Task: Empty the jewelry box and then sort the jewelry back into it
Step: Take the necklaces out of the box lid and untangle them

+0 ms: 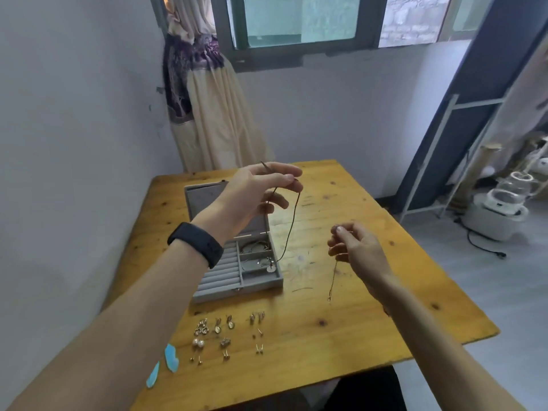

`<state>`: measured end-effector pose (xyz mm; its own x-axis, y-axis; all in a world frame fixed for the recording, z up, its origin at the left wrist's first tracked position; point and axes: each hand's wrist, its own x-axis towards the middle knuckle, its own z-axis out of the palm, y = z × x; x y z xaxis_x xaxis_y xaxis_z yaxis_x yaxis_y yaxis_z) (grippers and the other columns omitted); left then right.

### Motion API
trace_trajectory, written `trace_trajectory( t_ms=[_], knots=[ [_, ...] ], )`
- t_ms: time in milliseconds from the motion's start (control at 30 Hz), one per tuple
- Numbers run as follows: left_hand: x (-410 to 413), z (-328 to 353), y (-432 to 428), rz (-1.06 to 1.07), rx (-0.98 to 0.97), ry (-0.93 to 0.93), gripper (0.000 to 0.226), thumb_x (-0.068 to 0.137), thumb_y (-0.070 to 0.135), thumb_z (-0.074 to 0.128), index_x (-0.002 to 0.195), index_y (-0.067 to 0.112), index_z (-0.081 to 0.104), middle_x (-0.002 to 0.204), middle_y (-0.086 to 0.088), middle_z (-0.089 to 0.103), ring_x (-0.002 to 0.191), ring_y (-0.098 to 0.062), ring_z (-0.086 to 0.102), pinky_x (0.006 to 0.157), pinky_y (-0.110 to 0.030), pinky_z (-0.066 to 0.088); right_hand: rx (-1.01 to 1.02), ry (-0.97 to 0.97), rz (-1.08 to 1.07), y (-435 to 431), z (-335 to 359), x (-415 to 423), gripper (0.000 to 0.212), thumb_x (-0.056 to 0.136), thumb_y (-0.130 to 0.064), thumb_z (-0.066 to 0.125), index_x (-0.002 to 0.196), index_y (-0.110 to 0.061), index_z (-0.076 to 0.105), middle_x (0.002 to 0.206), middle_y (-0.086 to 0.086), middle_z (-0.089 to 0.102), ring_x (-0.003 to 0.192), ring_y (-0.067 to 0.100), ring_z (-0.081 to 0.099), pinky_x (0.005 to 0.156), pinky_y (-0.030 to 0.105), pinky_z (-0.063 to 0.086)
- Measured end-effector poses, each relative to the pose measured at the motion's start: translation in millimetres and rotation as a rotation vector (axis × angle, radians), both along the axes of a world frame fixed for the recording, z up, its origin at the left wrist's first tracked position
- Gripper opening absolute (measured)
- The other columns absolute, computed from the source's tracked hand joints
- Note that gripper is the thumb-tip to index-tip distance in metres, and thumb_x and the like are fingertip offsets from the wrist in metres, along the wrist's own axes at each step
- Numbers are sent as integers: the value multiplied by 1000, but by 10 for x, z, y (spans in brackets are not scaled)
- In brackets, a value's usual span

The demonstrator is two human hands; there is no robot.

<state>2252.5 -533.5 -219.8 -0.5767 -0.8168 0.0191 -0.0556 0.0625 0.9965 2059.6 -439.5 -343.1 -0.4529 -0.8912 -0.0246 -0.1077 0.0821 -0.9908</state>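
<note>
The left hand is raised above the back of the box, thumb and fingertips pinched on a dark cord necklace. The other fingers are loosely curled. The cord drops almost straight down from the pinch, and its small round pendant hangs at the right-hand compartments of the box, at or just above their rim. The right hand is lower and off to the right of the box, pinching a thin chain that hangs straight down, its free end just above or on the bare bench.

The grey box is open with its lid tipped back. The ring rolls on its left look bare, and hoops or bracelets lie in the right compartments. In front of the box, nearer the person, earrings are laid out in pairs, with two pale blue pieces to their left.

The left hand is the nearer to the box, and its cord already hangs in line with the compartments. That necklace looks set to go straight down or come straight up, while the chain would have to move left across the bench to reach the box.
</note>
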Motion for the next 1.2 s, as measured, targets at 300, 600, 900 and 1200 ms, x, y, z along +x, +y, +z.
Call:
trace_trajectory(
  t_ms=[300, 600, 900, 1200],
  knots=[
    [-263, 65, 167, -83, -38, 0, 15, 96, 13, 62, 106, 14, 72, 93, -3, 75, 74, -19, 66, 65, -25, 49, 208, 300, 61, 315, -539, -63, 15, 98, -26, 56, 94, -25, 71, 86, -10, 73, 83, 5, 66, 72, 26, 52],
    [-490, 10, 266, -135, -12, 8, 14, 96, 14, 62, 106, 15, 73, 93, -3, 75, 75, -19, 67, 69, -28, 51, 367, 831, 6, 391, -1002, -278, 21, 95, -31, 56, 105, -25, 73, 100, 1, 69, 99, 22, 62, 83, 37, 53],
    [-553, -37, 228, -174, 46, 27, 16, 97, 14, 61, 108, 14, 72, 96, -4, 74, 78, -21, 67, 68, -30, 53, 45, 548, -104, 665, -1042, -104, 36, 90, -30, 66, 126, -32, 63, 113, -13, 63, 100, 4, 59, 85, 36, 54],
    [-693, -232, 153, -251, 159, -3, 17, 97, 12, 60, 111, 12, 71, 96, -5, 72, 77, -22, 67, 69, -34, 57, 58, 142, 166, 528, -805, 271, 50, 86, -54, 68, 130, -35, 55, 129, -22, 59, 121, -6, 50, 102, 32, 44]
  ],
)
